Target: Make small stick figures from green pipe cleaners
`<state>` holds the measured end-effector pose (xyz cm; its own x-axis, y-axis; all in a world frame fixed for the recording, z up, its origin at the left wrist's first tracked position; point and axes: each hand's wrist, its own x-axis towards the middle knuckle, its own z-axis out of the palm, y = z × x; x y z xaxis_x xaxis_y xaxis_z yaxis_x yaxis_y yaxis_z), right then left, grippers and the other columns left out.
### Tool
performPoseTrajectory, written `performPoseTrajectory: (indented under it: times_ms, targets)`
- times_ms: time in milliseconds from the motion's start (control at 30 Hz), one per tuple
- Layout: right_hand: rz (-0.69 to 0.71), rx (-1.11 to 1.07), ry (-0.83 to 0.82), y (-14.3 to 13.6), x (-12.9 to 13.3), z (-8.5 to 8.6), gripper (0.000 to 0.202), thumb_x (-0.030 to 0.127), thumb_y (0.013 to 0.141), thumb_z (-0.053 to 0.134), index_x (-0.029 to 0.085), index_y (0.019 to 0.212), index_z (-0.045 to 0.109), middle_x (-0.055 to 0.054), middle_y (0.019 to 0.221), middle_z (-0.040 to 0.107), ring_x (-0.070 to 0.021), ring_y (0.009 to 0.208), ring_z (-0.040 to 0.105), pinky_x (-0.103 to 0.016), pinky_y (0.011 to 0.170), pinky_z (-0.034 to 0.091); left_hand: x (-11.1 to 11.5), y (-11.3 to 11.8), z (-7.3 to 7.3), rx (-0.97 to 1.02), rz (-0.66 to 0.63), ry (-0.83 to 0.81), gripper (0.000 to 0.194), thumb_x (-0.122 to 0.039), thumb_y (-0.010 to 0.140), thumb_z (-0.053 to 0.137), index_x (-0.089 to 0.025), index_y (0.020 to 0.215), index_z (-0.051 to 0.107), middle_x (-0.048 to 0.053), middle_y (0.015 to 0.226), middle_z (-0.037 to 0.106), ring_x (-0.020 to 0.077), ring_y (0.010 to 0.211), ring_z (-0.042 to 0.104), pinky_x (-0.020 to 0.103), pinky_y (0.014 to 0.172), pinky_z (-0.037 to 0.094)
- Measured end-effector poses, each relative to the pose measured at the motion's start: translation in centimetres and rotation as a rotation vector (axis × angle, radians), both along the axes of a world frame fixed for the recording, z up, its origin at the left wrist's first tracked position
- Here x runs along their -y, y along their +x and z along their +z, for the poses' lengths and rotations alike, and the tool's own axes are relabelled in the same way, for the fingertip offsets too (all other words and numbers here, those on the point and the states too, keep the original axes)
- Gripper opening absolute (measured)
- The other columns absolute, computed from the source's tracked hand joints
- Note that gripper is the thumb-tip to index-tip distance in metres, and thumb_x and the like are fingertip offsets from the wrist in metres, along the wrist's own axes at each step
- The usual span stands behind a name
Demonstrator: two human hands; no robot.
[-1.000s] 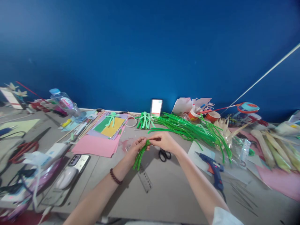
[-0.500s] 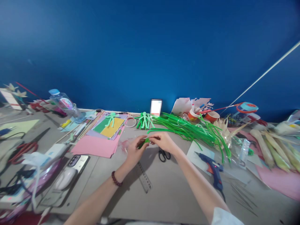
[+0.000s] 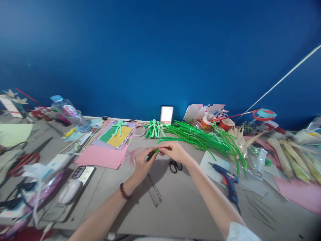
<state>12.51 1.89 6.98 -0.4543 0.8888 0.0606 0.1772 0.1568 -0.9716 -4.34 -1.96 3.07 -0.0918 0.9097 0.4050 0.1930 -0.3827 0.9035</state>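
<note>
A short bent piece of green pipe cleaner (image 3: 155, 151) is pinched between my hands above the middle of the table. My left hand (image 3: 143, 163) grips it from the left, thumb and fingers closed. The fingertips of my right hand (image 3: 174, 151) close on its right end, touching or nearly touching the left fingers. Much of the piece is hidden by the fingers. Black-handled scissors (image 3: 173, 166) lie under my right hand. A clear ruler (image 3: 154, 191) lies below my left hand. Beyond my hands stand several green pipe-cleaner figures (image 3: 154, 129).
A bundle of green pipe cleaners (image 3: 195, 135) lies at the back right, near a blue glue gun (image 3: 227, 175). Pink paper (image 3: 102, 156), a roll of tape (image 3: 138, 131) and a phone (image 3: 85, 172) are on the left. A plastic bottle (image 3: 67, 110) stands farther back.
My hands stay almost in place, with the left fingers slightly shifted around the green piece. At the far left, the pale yellow paper has moved and the dark blue item on it is out of sight.
</note>
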Motion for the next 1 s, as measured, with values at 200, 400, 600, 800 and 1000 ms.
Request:
performPoseTrajectory:
  times_ms: [200,400,600,800,1000]
  targets:
    - [-0.057,-0.055,-0.019,-0.7,0.0,-0.7,0.028,0.036,0.076,0.063,0.014,0.090,0.075,-0.005,0.076,0.069,-0.0153,0.066,0.064,-0.029,0.068,0.052,-0.2,-0.2,-0.1,-0.112,0.058,0.130,0.015,-0.026,0.077,0.067,-0.022,0.090,0.073,0.007,0.090,0.067,0.0188,0.084,0.063,0.031,0.077,0.052]
    - [-0.120,-0.110,-0.105,-1.0,0.3,-0.6,0.030,0.038,0.071,0.067,0.013,0.086,0.075,-0.005,0.070,0.069,-0.0166,0.067,0.065,-0.031,0.069,0.052,-0.1,-0.2,0.1,-0.106,0.078,0.117,0.014,-0.025,0.075,0.069,-0.023,0.088,0.074,0.006,0.084,0.069,0.0182,0.076,0.063,0.031,0.075,0.052]
    - [-0.131,-0.105,-0.092,-1.0,0.4,-0.7,0.028,0.038,0.070,0.068,0.014,0.083,0.075,-0.004,0.068,0.069,-0.0163,0.066,0.064,-0.031,0.069,0.053,-0.1,-0.3,-0.2,-0.050,0.048,0.070,0.013,-0.027,0.074,0.071,-0.024,0.085,0.074,0.006,0.083,0.069,0.0191,0.077,0.063,0.032,0.075,0.053]
    - [-0.139,-0.174,-0.175,-1.0,0.5,-0.5,0.031,0.039,0.065,0.073,0.015,0.084,0.076,-0.003,0.068,0.070,-0.0161,0.065,0.064,-0.032,0.071,0.053,0.0,0.2,-1.1,0.127,0.096,-0.015,0.029,-0.027,0.072,0.073,-0.022,0.099,0.066,0.004,0.086,0.067,0.0169,0.080,0.065,0.029,0.074,0.054]
    - [-0.163,-0.221,-0.202,-1.0,0.3,-0.1,0.032,0.040,0.063,0.075,0.016,0.083,0.076,-0.004,0.072,0.071,-0.0144,0.063,0.063,-0.032,0.070,0.053,0.2,0.3,-0.5,0.128,0.068,-0.027,0.027,-0.027,0.070,0.074,-0.020,0.095,0.068,0.007,0.094,0.069,0.0189,0.086,0.066,0.032,0.082,0.053]
